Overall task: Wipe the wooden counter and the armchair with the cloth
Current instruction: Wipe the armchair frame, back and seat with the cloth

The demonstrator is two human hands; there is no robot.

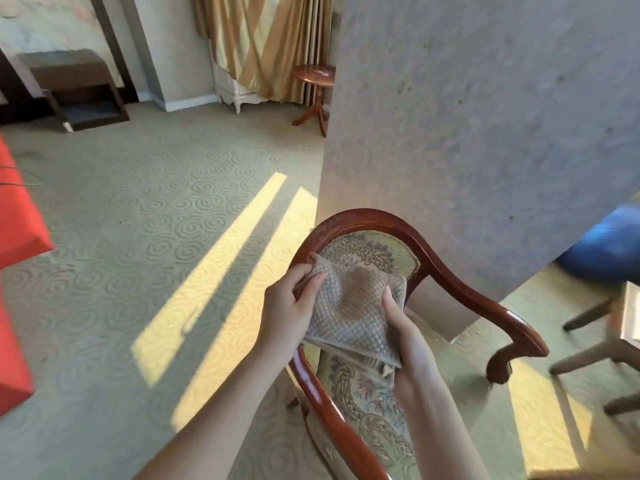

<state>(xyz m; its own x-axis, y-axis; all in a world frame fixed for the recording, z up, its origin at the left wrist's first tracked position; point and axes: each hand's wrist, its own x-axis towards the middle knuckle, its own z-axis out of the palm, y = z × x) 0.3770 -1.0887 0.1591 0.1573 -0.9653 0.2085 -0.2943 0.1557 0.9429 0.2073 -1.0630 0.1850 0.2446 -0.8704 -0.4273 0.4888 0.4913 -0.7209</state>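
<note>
A beige waffle-weave cloth [353, 313] is stretched between both my hands, held above the armchair. My left hand [289, 306] pinches its upper left corner. My right hand [405, 337] grips its right edge and lower corner. The armchair [450, 271] has a glossy reddish-brown wooden frame and floral tapestry upholstery [367, 403]. It stands below my hands against a grey wall corner. The cloth hides part of the chair back. No wooden counter shows in this view.
Patterned beige carpet [156, 237] with sun stripes spreads to the left. A red object [17, 220] sits at the left edge. A small round wooden side table [315, 84] stands by curtains. A dark bench [72, 88] is far left, and wooden furniture legs [595, 351] at right.
</note>
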